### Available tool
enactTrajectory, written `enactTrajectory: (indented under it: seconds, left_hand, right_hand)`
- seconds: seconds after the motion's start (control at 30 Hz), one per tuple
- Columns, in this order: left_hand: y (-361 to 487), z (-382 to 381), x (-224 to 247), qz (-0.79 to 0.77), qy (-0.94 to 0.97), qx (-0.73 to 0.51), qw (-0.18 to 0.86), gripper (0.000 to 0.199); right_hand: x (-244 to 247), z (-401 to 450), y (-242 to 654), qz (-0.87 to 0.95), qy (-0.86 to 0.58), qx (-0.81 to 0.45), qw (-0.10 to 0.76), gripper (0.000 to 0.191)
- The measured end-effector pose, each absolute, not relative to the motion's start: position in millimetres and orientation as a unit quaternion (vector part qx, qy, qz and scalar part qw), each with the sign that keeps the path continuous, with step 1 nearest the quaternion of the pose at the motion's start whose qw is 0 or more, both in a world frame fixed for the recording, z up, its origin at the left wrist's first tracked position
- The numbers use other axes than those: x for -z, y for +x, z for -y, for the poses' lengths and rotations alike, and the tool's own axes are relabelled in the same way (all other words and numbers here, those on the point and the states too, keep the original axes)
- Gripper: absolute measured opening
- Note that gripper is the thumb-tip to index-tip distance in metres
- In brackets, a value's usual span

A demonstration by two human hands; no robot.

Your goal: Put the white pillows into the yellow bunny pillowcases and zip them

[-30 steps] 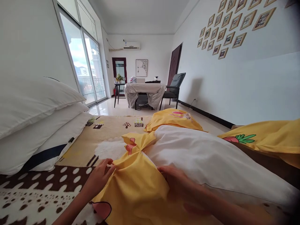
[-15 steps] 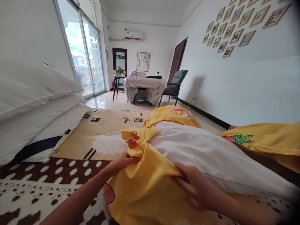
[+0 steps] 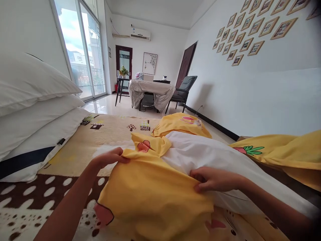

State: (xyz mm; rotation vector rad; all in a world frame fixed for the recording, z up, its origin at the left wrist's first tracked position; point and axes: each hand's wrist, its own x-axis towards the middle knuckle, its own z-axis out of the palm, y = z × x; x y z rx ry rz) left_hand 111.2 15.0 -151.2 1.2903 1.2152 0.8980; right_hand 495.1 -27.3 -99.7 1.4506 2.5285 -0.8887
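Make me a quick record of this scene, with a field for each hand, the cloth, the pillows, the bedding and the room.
Left hand: pinching the yellow cloth at its upper left edge
Right hand: gripping the cloth's right edge
Cloth state: loosely creased, pink print visible
Nearby pillow: white pillow, right of the cloth
Other pillows: white pillow stack, at left
Bedding: brown-and-cream patterned blanket beneath
Room: covered table, dark chair, framed pictures on the right wall
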Motion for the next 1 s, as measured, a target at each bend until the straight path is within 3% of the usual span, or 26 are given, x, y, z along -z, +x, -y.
enactTrajectory:
  seconds: [0.07,0.23,0.4,0.53,0.63,0.7,0.8,0.9,1.0]
  left_hand:
    - [96.7,-8.2,163.1,-0.535,0.565,-0.321,0.540,0.026]
    - [62.3,-9.2,183.9,-0.522,0.586,-0.241,0.571,0.035]
    - [50.3,-13.1,196.7,-0.440,0.528,-0.303,0.659,0.047]
    - [60.5,-16.6,205.8,-0.409,0.527,-0.299,0.683,0.043]
    - [62.1,-20.0,211.5,-0.389,0.515,-0.321,0.693,0.037]
    - [56.4,-21.6,215.0,-0.372,0.499,-0.357,0.696,0.037]
    - [44.3,-22.9,221.1,-0.352,0.479,-0.404,0.695,0.031]
    - [41.0,-23.5,228.6,-0.339,0.493,-0.364,0.714,0.030]
    - [56.5,-22.0,233.0,-0.325,0.513,-0.325,0.725,0.027]
  right_hand:
    - [89.7,31.9,474.3,-0.838,0.475,0.260,0.065,0.018]
    - [92.7,34.3,380.7,-0.874,0.478,0.038,-0.077,0.022]
    - [159.2,21.9,301.2,-0.933,0.359,-0.035,0.017,0.034]
    - [203.4,14.7,289.3,-0.942,0.332,-0.022,0.049,0.019]
    - [207.0,13.6,296.5,-0.943,0.328,0.033,0.034,0.014]
    - [195.6,10.8,302.3,-0.933,0.346,0.097,-0.020,0.006]
    - [167.4,-1.3,309.9,-0.881,0.381,0.217,-0.176,0.018]
    - [141.6,-18.5,317.2,-0.793,0.406,0.315,-0.326,0.028]
    - [129.9,-28.8,323.3,-0.708,0.415,0.399,-0.409,0.032]
